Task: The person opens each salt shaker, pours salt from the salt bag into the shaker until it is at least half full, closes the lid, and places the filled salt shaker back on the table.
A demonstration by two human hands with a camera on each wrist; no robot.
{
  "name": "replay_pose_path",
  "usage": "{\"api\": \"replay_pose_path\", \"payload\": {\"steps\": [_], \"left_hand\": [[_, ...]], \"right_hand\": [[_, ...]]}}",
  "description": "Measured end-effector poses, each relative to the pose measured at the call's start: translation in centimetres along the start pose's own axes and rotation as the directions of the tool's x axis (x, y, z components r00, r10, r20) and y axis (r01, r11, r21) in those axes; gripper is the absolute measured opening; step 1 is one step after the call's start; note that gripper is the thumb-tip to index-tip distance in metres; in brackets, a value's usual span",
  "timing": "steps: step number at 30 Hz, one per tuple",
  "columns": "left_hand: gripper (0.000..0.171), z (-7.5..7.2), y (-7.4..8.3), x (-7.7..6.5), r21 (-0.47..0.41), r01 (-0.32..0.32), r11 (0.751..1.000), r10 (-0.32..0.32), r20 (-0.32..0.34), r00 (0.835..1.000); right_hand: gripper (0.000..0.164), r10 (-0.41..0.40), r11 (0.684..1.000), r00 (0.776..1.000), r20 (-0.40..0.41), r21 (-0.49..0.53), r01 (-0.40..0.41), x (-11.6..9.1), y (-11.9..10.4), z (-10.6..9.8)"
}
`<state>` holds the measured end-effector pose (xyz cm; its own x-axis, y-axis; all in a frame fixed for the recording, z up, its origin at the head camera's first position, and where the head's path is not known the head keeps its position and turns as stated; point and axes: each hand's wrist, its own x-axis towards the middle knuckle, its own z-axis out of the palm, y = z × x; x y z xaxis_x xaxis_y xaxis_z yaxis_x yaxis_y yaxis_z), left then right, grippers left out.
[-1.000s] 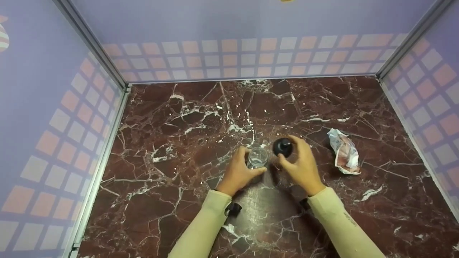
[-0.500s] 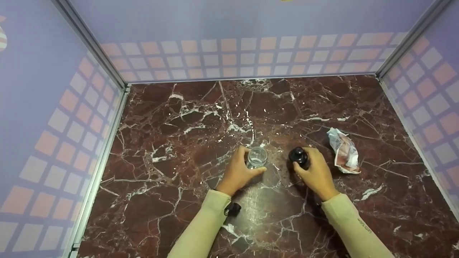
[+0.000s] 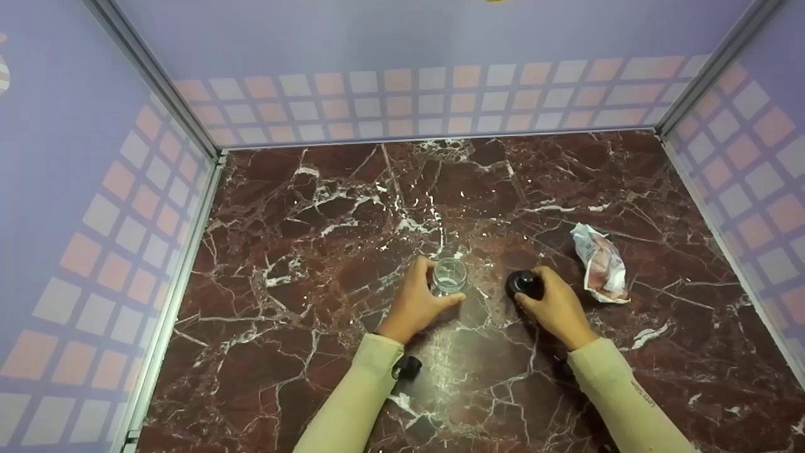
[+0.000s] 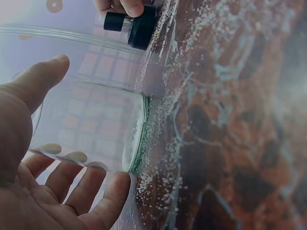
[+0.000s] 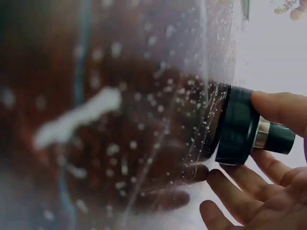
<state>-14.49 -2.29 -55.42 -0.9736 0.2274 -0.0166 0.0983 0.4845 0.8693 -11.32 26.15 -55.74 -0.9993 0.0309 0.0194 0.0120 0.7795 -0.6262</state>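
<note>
A clear glass jar (image 3: 450, 277) stands upright near the middle of the marble-patterned tabletop, its mouth uncovered. My left hand (image 3: 418, 305) curves around the jar from the left, thumb on the near side. To the right, a black lid (image 3: 521, 285) with a knob and a metallic collar rests on the tabletop, knob up. My right hand (image 3: 553, 308) holds this lid between thumb and fingers. In the right wrist view the thumb touches the upper edge of the lid (image 5: 237, 127). The left wrist view shows the jar's base (image 4: 139, 132) on the surface.
A crumpled white and brown packet (image 3: 602, 264) lies right of my right hand. White crumbs are scattered over the brown-red tabletop (image 3: 302, 251). Lilac walls (image 3: 434, 38) with pink and white squares enclose the left, back and right sides.
My right hand has moved right and toward me with the black lid, away from the jar, and has lowered it onto the tabletop. The left hand and jar have stayed put.
</note>
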Motion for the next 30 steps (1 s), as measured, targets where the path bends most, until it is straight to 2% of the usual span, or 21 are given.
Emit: {"api": "replay_pose_path", "payload": {"steps": [13,17,24,30], "left_hand": [[0.076,0.14,-0.07,0.01,-0.005,-0.014,1.000,0.014,-0.019,1.000],[0.077,0.08,-0.06,0.10,-0.010,-0.015,1.000,0.015,-0.021,1.000],[0.077,0.05,0.10,0.04,0.004,-0.001,1.000,0.002,-0.022,1.000],[0.077,0.24,0.10,-0.06,-0.008,0.001,1.000,-0.001,-0.024,1.000]], "right_hand": [[0.060,-0.025,0.987,0.999,0.037,-0.161,0.030,-0.25,-0.80,-0.05],[0.066,-0.040,0.982,0.998,0.054,-0.182,0.049,-0.08,-0.84,-0.19],[0.087,-0.021,0.974,0.997,0.068,-0.222,0.036,-0.40,-0.87,-0.14],[0.086,0.017,0.977,0.994,0.112,-0.212,0.008,-0.31,-0.89,-0.70]]}}
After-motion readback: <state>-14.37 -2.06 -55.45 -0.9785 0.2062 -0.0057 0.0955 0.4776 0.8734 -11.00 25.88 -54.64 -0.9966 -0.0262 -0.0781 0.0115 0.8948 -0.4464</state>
